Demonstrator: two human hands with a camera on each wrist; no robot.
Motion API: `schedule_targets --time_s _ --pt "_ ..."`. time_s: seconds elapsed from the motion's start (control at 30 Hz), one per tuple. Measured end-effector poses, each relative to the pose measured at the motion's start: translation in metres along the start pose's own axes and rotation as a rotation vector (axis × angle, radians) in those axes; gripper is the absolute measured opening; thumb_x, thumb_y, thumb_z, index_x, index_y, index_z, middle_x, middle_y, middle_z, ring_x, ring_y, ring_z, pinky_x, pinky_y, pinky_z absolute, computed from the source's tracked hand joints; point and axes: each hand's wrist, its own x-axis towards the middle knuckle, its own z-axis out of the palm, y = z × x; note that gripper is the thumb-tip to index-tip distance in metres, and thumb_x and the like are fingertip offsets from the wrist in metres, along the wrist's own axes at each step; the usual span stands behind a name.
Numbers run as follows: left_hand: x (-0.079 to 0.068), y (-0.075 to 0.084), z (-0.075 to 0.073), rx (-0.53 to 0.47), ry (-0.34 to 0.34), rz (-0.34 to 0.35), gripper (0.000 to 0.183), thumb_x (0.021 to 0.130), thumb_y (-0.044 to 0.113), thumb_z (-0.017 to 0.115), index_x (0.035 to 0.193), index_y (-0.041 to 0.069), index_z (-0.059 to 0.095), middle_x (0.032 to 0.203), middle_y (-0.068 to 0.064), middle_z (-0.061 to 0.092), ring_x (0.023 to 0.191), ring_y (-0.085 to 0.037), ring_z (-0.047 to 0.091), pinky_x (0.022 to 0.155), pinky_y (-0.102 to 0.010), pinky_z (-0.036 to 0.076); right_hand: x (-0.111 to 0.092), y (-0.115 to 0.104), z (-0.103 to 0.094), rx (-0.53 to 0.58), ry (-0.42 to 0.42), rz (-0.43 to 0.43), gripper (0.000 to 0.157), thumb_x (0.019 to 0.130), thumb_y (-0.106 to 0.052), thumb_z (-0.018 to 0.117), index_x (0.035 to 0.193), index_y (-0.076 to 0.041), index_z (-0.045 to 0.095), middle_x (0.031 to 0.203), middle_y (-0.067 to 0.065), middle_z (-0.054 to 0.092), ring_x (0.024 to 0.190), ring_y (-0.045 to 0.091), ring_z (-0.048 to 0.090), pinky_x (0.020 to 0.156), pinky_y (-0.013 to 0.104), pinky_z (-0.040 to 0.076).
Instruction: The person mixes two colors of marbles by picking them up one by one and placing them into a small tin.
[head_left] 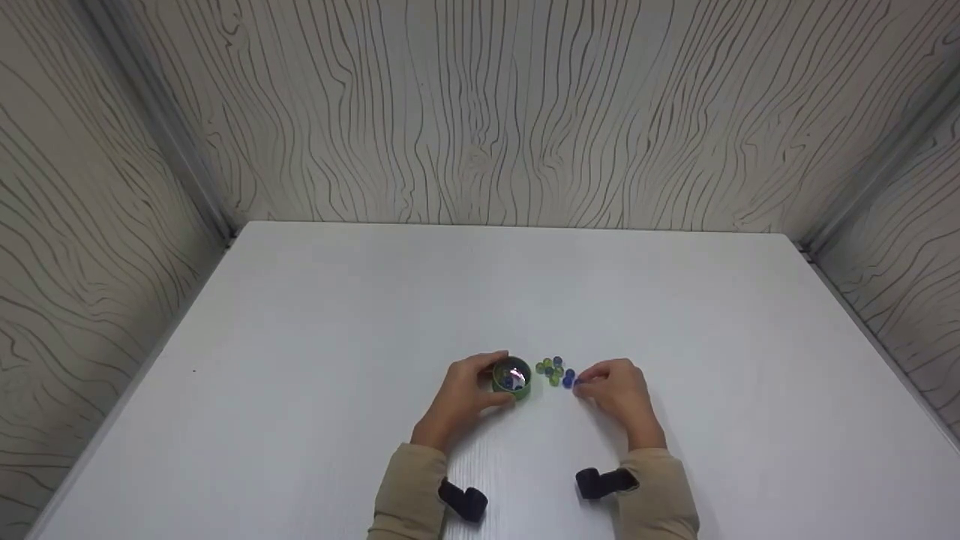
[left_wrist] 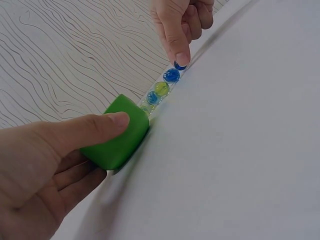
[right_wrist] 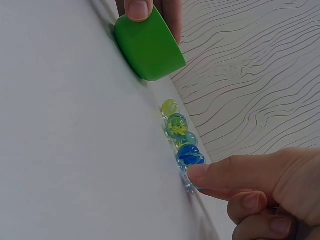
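Observation:
My left hand (head_left: 457,396) holds a small green cup (head_left: 511,394) around its side, thumb on the near side and fingers behind. The cup stands upright on the table, and a few dark blue marbles (head_left: 508,382) show inside. To the right of it, my right hand (head_left: 619,391) pinches a blue marble (left_wrist: 178,65) between thumb and forefinger, low at the tabletop; the fingertips mostly cover it. Between the hands lies a loose cluster of glass marbles, with yellow-green ones (head_left: 554,380) and blue ones (head_left: 570,373) mixed.
A white table (head_left: 337,315) spreads around the hands. Behind it rises a panel (head_left: 480,112) with a wood-grain pattern, and similar panels stand at the left and right sides. Black straps with small dark blocks (head_left: 590,484) sit on both sleeved wrists.

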Motion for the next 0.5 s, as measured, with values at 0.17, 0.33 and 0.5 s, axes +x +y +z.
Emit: schedule_targets --time_s 0.17,0.33,0.5 --pt "0.0001 0.0001 0.0001 0.009 0.0 0.009 0.061 0.076 0.007 0.079 0.132 -0.002 0.055 0.13 -0.019 0.062 0.122 -0.032 0.06 0.108 -0.042 0.048 0.0004 -0.0001 -0.0006 -0.007 0.001 -0.004 0.017 0.079 -0.009 0.073 0.093 0.001 0.073 0.091 0.015 0.068 0.083 0.022 0.059 0.065 0.023 0.047" --pt "0.0006 -0.0013 0.0006 0.019 0.001 0.025 0.061 0.075 0.006 0.079 0.131 -0.003 0.055 0.13 -0.02 0.062 0.121 -0.032 0.06 0.107 -0.042 0.049 0.0005 -0.0006 -0.0014 -0.013 0.0 -0.008 0.017 0.078 -0.009 0.074 0.092 0.001 0.073 0.091 0.015 0.068 0.084 0.022 0.059 0.065 0.023 0.046" --pt "0.0012 -0.0016 0.0008 0.006 -0.002 0.015 0.062 0.076 0.006 0.079 0.132 -0.002 0.055 0.13 -0.02 0.062 0.122 -0.032 0.06 0.108 -0.042 0.048 0.0005 -0.001 -0.002 -0.013 0.0 -0.008 0.017 0.078 -0.009 0.074 0.091 0.001 0.073 0.09 0.014 0.068 0.082 0.021 0.059 0.063 0.022 0.045"
